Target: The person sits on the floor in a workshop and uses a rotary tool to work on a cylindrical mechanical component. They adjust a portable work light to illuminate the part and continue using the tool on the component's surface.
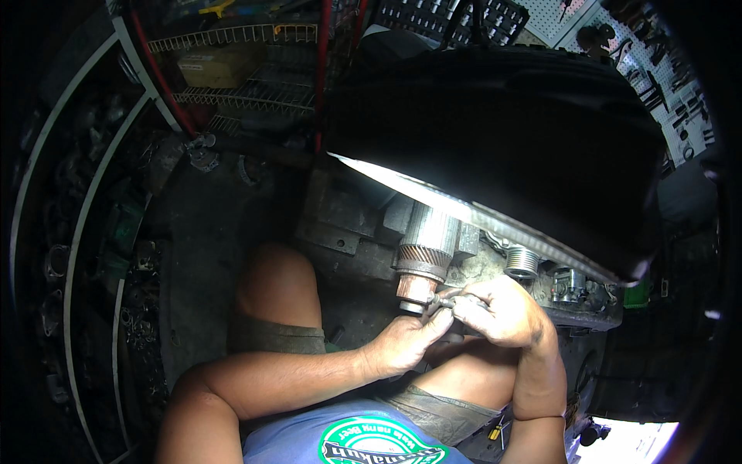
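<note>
A motor armature [423, 243] with a bare metal core, copper windings and a copper commutator [416, 288] stands lengthwise in front of me. Its pale shaft end points toward my body. Just right of the commutator, my right hand [498, 313] pinches a slim grey metal piece [442, 301]; its exact kind is too small to tell. My left hand [406, 344] reaches in from below, thumb and fingers closed close beside that piece. Whatever its fingertips hold is hidden by the hand.
A large black shade [495, 131] with a bright lower edge covers the bench's far side. On the bench right of my hands are a grooved pulley [521, 261] and a small metal part [569, 284]. A wire rack [232, 35] and part-filled shelves [62, 263] stand left.
</note>
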A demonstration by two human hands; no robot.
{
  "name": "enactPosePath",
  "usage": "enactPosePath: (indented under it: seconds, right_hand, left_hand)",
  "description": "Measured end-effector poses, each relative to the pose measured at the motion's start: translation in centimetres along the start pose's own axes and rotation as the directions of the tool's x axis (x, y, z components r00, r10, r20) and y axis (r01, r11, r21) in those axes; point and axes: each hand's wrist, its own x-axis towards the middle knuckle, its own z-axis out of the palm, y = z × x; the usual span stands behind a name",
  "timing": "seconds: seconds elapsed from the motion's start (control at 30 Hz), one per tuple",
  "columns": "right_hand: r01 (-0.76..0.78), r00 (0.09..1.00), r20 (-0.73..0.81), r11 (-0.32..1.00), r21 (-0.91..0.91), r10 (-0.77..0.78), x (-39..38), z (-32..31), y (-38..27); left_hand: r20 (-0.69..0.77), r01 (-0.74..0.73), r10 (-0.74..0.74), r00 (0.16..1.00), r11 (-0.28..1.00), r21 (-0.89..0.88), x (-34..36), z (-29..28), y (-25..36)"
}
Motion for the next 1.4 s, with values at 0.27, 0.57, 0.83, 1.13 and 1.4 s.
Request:
enactPosePath:
  seconds: [0.27,0.57,0.83,1.13,1.4]
  right_hand:
    - [-0.017,0.999,-0.029,1.0,-0.023,0.017,0.1,-0.1,0.2]
    - [-0.013,0.999,-0.051,0.995,-0.101,0.008,0.2,-0.4,0.5]
    - [0.107,0.987,-0.113,0.992,-0.07,-0.114,0.6,0.1,1.2]
    - [-0.04,0.999,-0.026,0.996,-0.078,0.038,0.2,-0.5,0.2]
    - [0.058,0.998,-0.026,0.996,-0.062,-0.059,0.2,-0.1,0.6]
  left_hand:
    - [-0.035,0.036,-0.038,0.999,0.999,-0.035,-0.1,0.7,0.9]
    - [-0.04,0.122,-0.119,0.992,0.99,0.073,-0.4,1.0,2.3]
    - [0.0,0.072,-0.072,0.997,0.997,0.012,0.1,0.6,1.2]
    - [-0.013,0.063,-0.064,0.998,0.998,-0.026,0.0,0.8,1.2]
    - [-0.002,0.078,-0.078,0.997,0.997,-0.005,-0.4,0.5,1.2]
